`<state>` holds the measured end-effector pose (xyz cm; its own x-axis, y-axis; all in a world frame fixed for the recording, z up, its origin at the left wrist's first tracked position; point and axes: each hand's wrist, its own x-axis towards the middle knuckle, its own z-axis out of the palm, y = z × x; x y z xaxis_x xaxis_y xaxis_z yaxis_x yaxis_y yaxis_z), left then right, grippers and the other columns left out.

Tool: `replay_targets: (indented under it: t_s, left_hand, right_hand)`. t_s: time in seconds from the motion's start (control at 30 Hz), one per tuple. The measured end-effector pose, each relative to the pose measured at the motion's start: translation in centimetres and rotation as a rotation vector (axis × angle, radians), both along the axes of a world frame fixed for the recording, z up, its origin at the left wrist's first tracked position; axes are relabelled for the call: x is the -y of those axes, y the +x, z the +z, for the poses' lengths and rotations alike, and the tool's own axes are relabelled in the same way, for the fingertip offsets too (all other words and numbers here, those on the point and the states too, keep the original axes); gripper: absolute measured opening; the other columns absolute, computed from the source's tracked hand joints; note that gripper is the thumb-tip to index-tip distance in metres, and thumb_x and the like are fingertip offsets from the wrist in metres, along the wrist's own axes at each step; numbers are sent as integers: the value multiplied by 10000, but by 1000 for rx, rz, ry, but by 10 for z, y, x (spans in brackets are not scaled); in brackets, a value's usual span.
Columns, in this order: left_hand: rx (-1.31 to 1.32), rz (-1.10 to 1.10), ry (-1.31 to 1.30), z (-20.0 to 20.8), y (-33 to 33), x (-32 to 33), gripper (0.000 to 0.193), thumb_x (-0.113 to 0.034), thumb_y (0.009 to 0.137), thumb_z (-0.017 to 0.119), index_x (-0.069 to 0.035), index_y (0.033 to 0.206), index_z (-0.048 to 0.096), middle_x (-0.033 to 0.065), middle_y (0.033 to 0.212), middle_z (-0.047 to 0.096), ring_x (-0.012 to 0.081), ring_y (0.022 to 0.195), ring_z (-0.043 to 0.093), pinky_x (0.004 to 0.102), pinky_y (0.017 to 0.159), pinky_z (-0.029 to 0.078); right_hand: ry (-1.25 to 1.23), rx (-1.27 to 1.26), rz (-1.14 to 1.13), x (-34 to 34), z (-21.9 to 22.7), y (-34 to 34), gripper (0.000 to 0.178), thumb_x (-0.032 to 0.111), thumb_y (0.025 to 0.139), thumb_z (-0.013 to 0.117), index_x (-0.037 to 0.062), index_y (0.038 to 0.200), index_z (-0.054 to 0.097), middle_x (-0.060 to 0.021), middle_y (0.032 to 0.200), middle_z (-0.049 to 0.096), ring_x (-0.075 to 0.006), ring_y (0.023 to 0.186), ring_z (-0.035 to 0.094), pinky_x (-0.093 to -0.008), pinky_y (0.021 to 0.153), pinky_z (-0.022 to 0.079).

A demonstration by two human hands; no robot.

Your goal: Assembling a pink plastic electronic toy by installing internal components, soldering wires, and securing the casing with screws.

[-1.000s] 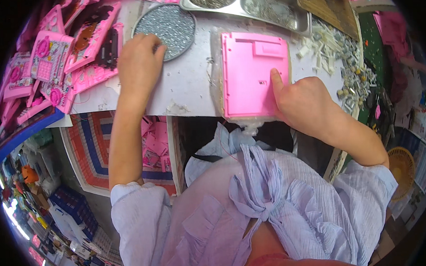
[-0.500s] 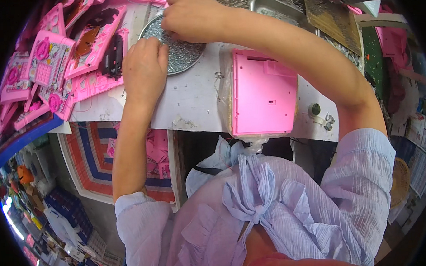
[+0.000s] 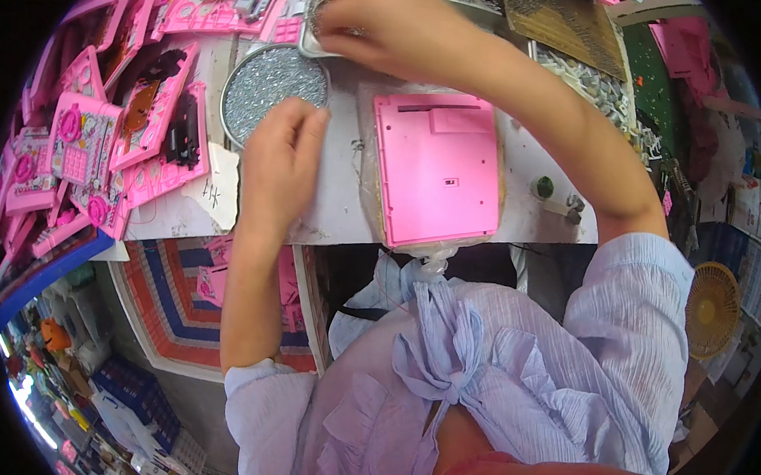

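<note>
My left hand [image 3: 284,161] is closed, its fingers curled at the near right rim of a round dish [image 3: 270,85] full of small shiny metal screws. Whatever that hand may hold is hidden inside the fingers. My right hand [image 3: 379,21] is blurred, just over a metal tray [image 3: 311,43] at the far edge of the view; its fingers are hard to make out. A flat pink plastic panel [image 3: 437,167], with small holes and a slot, lies on a plastic-wrapped pad in front of me. Neither hand touches the panel.
Pink printed plastic toy casings [image 3: 83,136] are piled at the left. A torn piece of white card [image 3: 219,189] lies beside my left wrist. Rust-coloured board [image 3: 562,26] and small white parts [image 3: 590,84] are at the far right. A small green-topped piece [image 3: 544,186] stands right of the panel.
My right hand has left the dish of screws and moved right to the metal tray. My left hand has moved slightly right and nearer me. The whole view has shifted a little.
</note>
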<state>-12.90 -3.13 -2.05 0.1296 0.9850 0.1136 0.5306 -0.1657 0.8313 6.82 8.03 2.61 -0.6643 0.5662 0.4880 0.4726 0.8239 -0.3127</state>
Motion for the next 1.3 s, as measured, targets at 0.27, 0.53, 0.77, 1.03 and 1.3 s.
replay_targets:
  t_s: [0.27,0.53,0.77,1.03,1.3]
  left_hand:
    - [-50,-201,-73,11,32,1,202,-161,957,653,13,873,592,150,763,557,299,692,555,399,655,443]
    - [-151,-333,29,14,39,-11,232,-182,969,643,19,875,576,141,757,544,276,679,531,371,649,438]
    - [-424,-387,139,20,46,-18,208,-196,942,646,-3,882,594,171,828,623,380,788,622,458,703,492]
    - [-487,-310,271,17,52,-6,245,-239,908,711,-33,858,589,146,830,632,353,777,635,447,690,506]
    - [-116,-105,83,23,21,31,125,-80,866,744,-9,860,642,106,770,629,235,668,601,342,617,470]
  right_hand:
    - [-341,149,-221,69,-20,142,103,160,870,750,81,931,775,-30,918,694,-249,1001,560,-376,883,480]
    - [-444,239,-172,55,-11,137,114,132,830,754,39,894,765,-53,895,684,-259,1004,575,-380,881,493]
    - [-584,369,-205,48,4,128,119,134,812,759,32,874,758,-67,890,685,-253,993,588,-379,850,492]
    - [-62,144,149,0,6,27,114,154,775,694,52,726,698,-95,782,672,-319,890,593,-411,822,497]
    - [169,537,123,-21,-44,-65,120,182,800,702,89,827,774,-34,904,724,-237,1007,603,-385,808,494]
